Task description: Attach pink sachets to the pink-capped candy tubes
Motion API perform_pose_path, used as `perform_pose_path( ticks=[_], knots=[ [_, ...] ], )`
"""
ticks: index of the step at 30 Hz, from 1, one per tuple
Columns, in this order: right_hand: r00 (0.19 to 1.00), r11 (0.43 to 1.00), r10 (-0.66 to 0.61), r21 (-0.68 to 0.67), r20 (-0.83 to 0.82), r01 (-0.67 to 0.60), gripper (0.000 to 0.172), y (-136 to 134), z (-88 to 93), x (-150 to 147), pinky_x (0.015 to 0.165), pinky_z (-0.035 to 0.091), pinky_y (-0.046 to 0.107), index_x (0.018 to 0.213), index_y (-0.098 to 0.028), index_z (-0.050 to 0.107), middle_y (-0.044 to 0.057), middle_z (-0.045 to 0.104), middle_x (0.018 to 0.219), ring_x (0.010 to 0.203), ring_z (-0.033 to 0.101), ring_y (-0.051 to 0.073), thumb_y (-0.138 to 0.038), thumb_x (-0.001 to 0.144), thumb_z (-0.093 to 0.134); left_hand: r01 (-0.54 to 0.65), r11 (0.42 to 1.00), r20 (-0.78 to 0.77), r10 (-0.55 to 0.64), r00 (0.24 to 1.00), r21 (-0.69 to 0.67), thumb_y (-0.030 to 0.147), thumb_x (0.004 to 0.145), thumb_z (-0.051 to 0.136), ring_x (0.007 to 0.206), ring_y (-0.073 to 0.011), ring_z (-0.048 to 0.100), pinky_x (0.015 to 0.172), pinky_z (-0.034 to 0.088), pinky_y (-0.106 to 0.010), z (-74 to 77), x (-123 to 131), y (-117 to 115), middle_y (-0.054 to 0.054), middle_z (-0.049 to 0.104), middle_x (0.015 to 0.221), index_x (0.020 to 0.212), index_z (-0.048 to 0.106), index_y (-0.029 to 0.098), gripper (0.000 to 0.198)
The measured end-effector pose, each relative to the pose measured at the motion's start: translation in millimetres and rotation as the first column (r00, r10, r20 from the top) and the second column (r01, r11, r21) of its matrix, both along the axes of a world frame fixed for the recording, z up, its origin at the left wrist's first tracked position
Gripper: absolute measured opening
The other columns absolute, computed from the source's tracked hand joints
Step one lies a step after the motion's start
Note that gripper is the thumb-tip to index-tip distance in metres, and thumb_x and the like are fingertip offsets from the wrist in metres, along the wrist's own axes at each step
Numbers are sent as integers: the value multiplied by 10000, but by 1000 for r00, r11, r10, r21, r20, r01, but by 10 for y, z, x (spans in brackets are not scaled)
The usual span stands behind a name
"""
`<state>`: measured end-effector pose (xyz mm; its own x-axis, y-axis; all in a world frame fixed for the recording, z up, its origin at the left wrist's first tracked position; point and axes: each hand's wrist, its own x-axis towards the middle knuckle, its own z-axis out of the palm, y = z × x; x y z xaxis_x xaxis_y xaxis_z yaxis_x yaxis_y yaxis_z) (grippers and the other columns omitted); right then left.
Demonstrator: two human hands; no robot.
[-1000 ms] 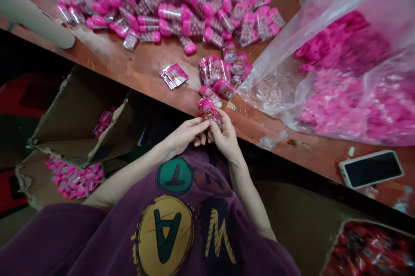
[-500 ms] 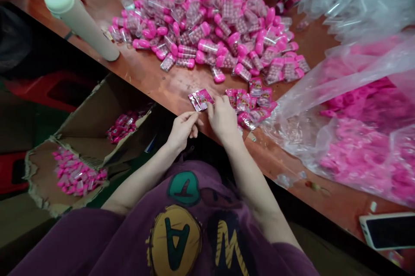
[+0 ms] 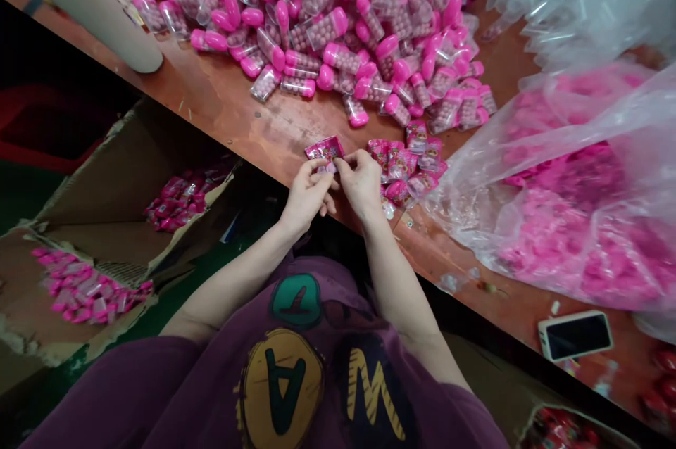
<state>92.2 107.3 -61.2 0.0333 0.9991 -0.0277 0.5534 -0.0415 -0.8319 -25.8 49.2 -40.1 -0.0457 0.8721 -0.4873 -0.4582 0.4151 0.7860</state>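
A small shiny pink packet (image 3: 323,148) lies near the front edge of the table. My left hand (image 3: 306,197) pinches at its lower edge, with thumb and forefinger together and the other fingers curled loosely. From the other side, my right hand (image 3: 362,183) has thumb and forefinger closed on the packet's lower right corner. A bit of pale pink shows between the fingertips, too small to make out. Right beside my right hand lies a group of similar pink packets (image 3: 401,164). Beyond is a big heap of clear tubes with pink caps (image 3: 341,58), filled with small pink balls.
A pale cylindrical bottle (image 3: 113,20) stands at the left. Clear plastic bags of pink pieces (image 3: 575,245) and a phone (image 3: 575,335) lie at the right. Below the table edge, torn cardboard boxes (image 3: 100,227) hold pink packets and tubes.
The view has moved closer to the table. My left hand has come up to the packet's lower edge, and my right fingertips have shifted down to its corner.
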Motion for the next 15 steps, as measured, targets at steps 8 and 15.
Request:
perform_pose_path(
  ticks=[8, 15],
  knots=[
    [934, 984, 154, 37, 324, -175, 268, -19, 131, 72, 828, 520, 403, 809, -187, 689, 78, 600, 852, 789, 575, 217, -260, 988, 502, 141, 987, 51, -137, 989, -74, 260, 1024, 581, 375, -100, 609, 332, 334, -192, 11, 60, 72, 29, 677, 832, 1388, 384, 191, 419],
    [974, 986, 110, 101, 199, -132, 291, 66, 255, 167, 988, 525, 447, 1134, -171, 724, 124, 681, 1043, 994, 650, 257, -197, 962, 490, 145, 986, 89, -138, 986, -84, 316, 1009, 620, 389, -99, 608, 347, 336, -187, 28, 28, 55, 5, 714, 866, 1351, 399, 201, 423]
  ],
)
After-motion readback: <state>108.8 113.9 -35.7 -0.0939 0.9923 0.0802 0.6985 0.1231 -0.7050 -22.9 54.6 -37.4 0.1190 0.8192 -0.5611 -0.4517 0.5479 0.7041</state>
